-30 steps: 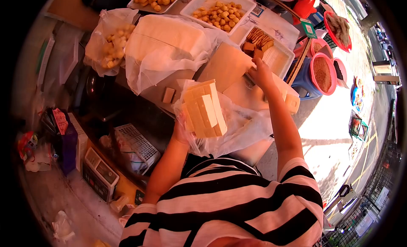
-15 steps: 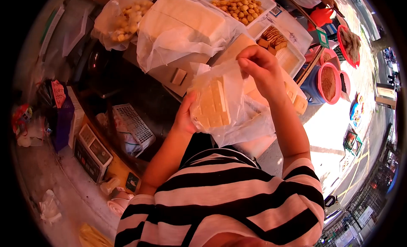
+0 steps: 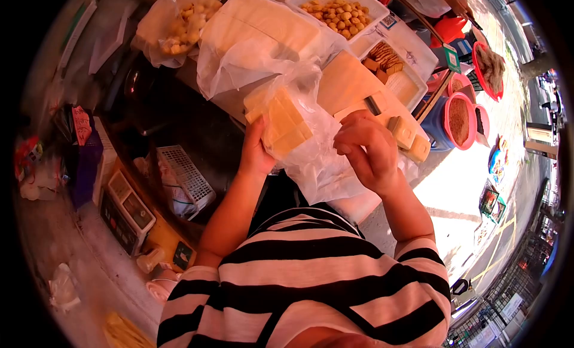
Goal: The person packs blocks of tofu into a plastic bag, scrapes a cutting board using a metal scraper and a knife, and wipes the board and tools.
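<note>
My left hand [image 3: 258, 152] is closed around the side of a clear plastic bag [image 3: 314, 168] with pale yellow tofu blocks [image 3: 284, 127] inside. The bag's loose plastic spreads toward the right. Beside it, my right hand [image 3: 369, 149] is curled, its fingertips bent together near the bag's edge; what they pinch, if anything, is hidden. Just beyond this hand, a knife [image 3: 375, 103] rests on a wooden board [image 3: 344, 79]. Two small tofu blocks [image 3: 402, 131] sit at the board's right end.
Ahead lies a large tofu slab [image 3: 257, 25] partly under plastic. Farther back are a tray of round fried balls [image 3: 341, 16] and a tray of sliced brown pieces [image 3: 382, 61]. A bag of balls [image 3: 185, 25], a white basket [image 3: 185, 174] and a scale [image 3: 128, 213] are leftward; buckets [image 3: 460, 121] stand right.
The bagged tofu has tilted and shifted slightly up and left in my left hand. My right hand has dropped from the bag's top to its right side, with fingers more curled.
</note>
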Available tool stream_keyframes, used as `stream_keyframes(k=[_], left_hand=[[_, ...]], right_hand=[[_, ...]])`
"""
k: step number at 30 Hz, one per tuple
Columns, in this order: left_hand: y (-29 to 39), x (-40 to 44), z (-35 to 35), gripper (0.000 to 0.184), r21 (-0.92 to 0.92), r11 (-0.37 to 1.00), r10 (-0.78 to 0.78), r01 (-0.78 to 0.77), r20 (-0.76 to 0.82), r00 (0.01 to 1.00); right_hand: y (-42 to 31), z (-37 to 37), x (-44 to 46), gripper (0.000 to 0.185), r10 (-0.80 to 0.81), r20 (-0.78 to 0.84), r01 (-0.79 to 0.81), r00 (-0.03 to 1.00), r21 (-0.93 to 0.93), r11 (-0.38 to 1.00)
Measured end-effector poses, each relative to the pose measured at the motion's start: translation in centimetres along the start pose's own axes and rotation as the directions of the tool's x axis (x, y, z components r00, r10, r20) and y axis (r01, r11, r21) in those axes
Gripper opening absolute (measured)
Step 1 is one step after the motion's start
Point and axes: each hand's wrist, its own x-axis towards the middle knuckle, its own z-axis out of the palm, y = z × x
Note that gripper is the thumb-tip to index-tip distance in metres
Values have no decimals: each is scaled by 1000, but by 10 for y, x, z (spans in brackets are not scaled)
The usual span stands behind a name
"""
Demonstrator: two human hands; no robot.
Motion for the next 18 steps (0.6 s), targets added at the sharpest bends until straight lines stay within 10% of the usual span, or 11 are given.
stream_keyframes(k=[7,11,16,18], left_hand=[[8,-17,18,54,-338,924,-150,179,108,983],[8,-12,11,54,-303,943,-133,136,30,991],[9,-9,-1,52,-136,990,-52,43,-69,996],[12,-11,3,50,-194,980,-48,37,-54,997]], right_hand=[[10,31,-11,41,-201,311,280,929,-236,931],[23,40,-11,25,-160,135,202,978,-406,891],[7,4,10,24,-2,57,-6,998,132,991],[-1,8,14,31,-119,86,122,989,-31,992]])
